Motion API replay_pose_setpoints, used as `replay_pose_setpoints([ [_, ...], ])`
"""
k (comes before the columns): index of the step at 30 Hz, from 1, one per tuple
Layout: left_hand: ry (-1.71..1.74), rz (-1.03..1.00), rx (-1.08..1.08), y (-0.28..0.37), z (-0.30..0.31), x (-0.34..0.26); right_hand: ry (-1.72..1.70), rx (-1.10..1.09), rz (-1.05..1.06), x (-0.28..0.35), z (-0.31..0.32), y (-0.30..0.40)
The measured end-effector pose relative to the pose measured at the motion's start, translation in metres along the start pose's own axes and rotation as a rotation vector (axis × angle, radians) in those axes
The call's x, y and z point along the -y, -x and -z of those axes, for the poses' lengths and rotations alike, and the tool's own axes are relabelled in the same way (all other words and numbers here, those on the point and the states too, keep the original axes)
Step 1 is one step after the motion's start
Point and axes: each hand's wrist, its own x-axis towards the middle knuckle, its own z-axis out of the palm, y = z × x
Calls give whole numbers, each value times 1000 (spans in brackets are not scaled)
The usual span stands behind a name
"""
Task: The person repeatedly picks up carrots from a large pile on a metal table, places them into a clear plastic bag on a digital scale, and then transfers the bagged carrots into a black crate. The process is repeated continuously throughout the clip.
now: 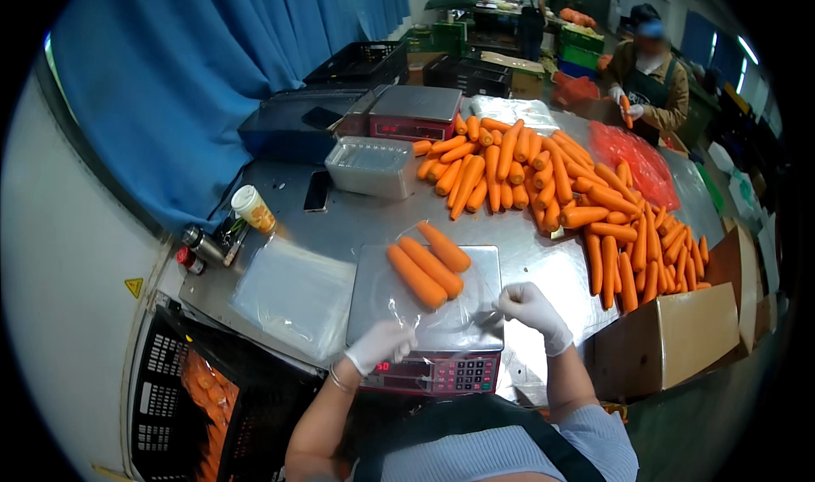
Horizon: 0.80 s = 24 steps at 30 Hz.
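Three carrots (pixel 428 269) lie side by side in a clear plastic bag (pixel 398 310) on the metal pan of a digital scale (pixel 369 323). My left hand (pixel 384 344), in a white glove, pinches the bag's near edge at the left, just above the scale's display. At the pan's right edge my gloved right hand (pixel 531 307) is closed on the other side of the bag's mouth. The film is see-through, so its exact outline is hard to follow. A stack of flat clear bags (pixel 296 297) lies left of the scale.
A big carrot pile (pixel 547 176) covers the table's far right. Beyond the scale stand plastic trays (pixel 372 170), a phone (pixel 316 191) and a second scale (pixel 417 106). A paper cup (pixel 253 208) is left, a cardboard box (pixel 668 335) right. A co-worker (pixel 652 81) holds a carrot.
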Motion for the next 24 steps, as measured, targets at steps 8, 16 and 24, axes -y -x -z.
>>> replay_pose_setpoints([
  [8,106,9,175,12,-16,44,-269,176,-20,-49,-19,48],
  [16,223,-118,-121,-14,-1,6,-444,-217,95,-18,-39,-6],
  [24,149,95,-88,22,-29,56,278,-666,131,-40,-28,76],
])
